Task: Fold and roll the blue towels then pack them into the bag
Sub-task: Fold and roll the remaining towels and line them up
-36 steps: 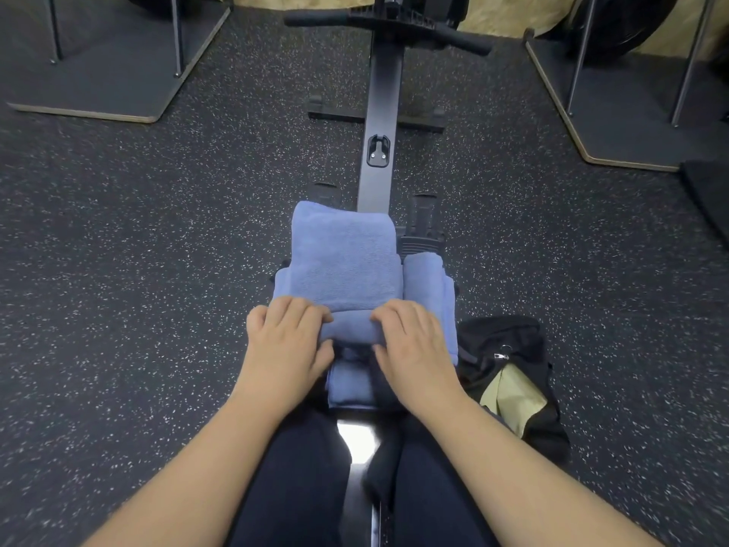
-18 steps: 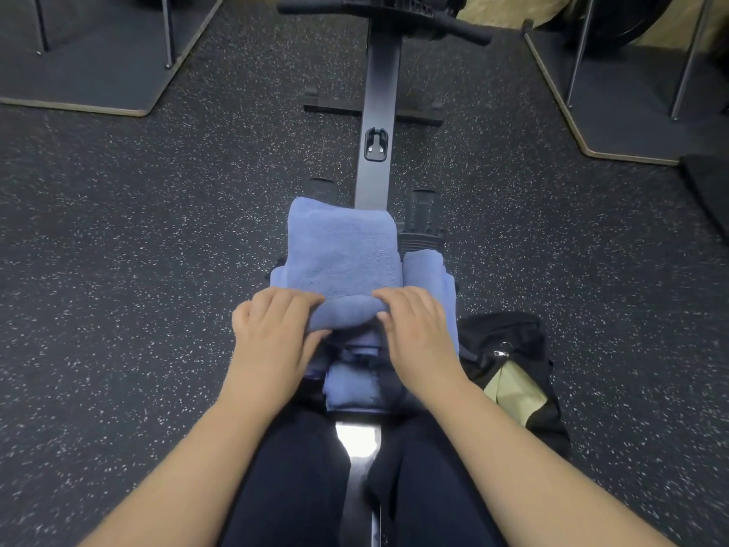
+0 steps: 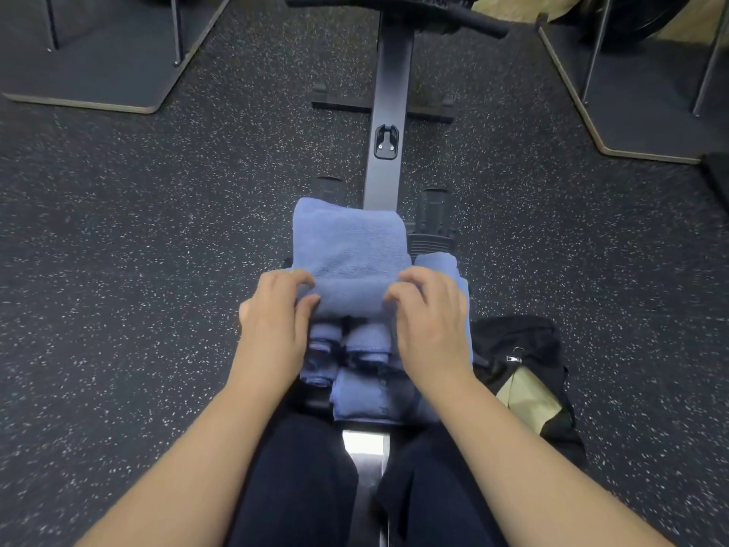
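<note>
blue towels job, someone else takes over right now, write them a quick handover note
Left hand and right hand: each grips one end of the part-rolled towel, fingers curled over the roll at its near edge; the far part lies flat.
Rolled towels lie under and near the hands; one more lies right of the flat part.
Bag sits on the floor to the right, open; no towels visible in it.
Done: some towels rolled.
Left: finish this roll, then pack all rolls into the bag.

The bag (image 3: 524,349) — its inside stays hidden; the rower handle (image 3: 394,9) is cut off above.
</note>
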